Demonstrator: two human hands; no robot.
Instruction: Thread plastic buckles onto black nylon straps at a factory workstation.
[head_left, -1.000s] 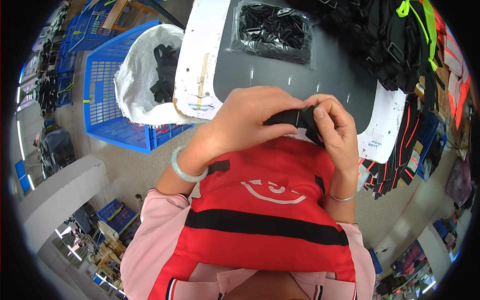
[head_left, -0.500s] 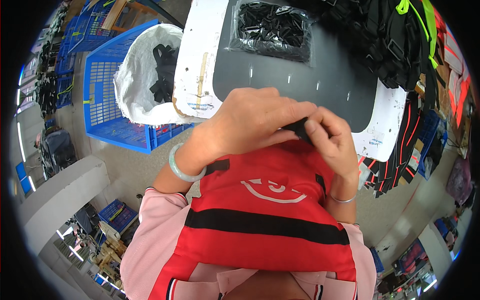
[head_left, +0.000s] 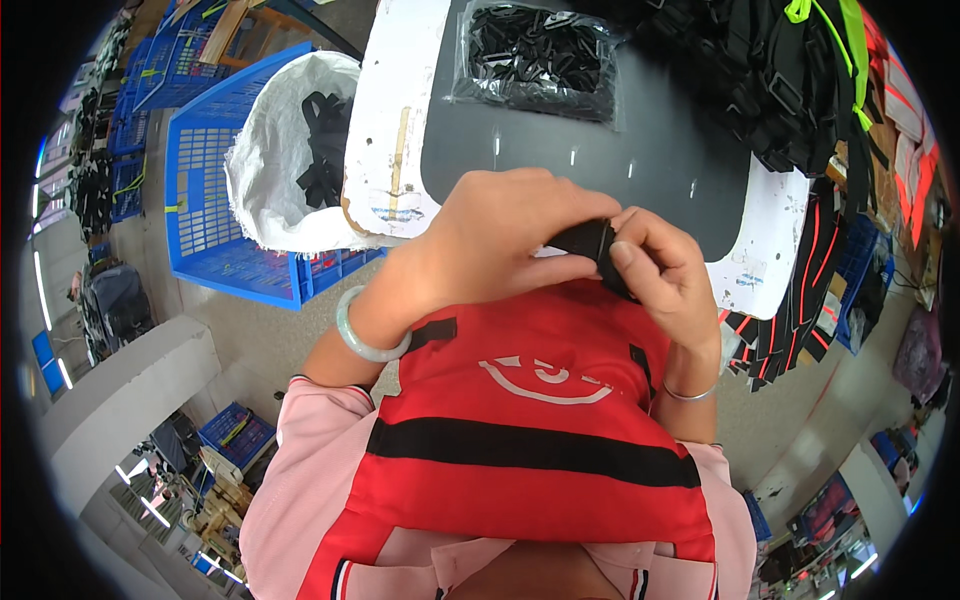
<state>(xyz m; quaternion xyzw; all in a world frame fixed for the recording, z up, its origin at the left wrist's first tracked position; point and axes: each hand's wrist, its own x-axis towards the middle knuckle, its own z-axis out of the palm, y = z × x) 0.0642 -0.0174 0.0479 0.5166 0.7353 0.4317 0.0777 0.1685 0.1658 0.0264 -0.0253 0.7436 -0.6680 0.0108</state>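
Note:
My left hand (head_left: 490, 250) and my right hand (head_left: 665, 275) are together just above my red vest, both gripping a small black plastic buckle with strap (head_left: 592, 243) between their fingertips. The left hand covers most of the piece from above. A pale green bangle sits on my left wrist (head_left: 365, 335) and a thin bracelet on my right wrist (head_left: 690, 393). Just beyond the hands lies the dark table top (head_left: 640, 140) with white worn edges.
A clear bag of black buckles (head_left: 535, 55) lies at the table's far side. Black and neon straps (head_left: 790, 70) pile at the right. A blue crate (head_left: 215, 200) holding a white sack with black straps (head_left: 295, 150) stands to the left. More straps hang at the table's right edge (head_left: 800, 300).
My hands stayed in place while the fingers reworked the black buckle; the right hand's fingers shifted slightly over it.

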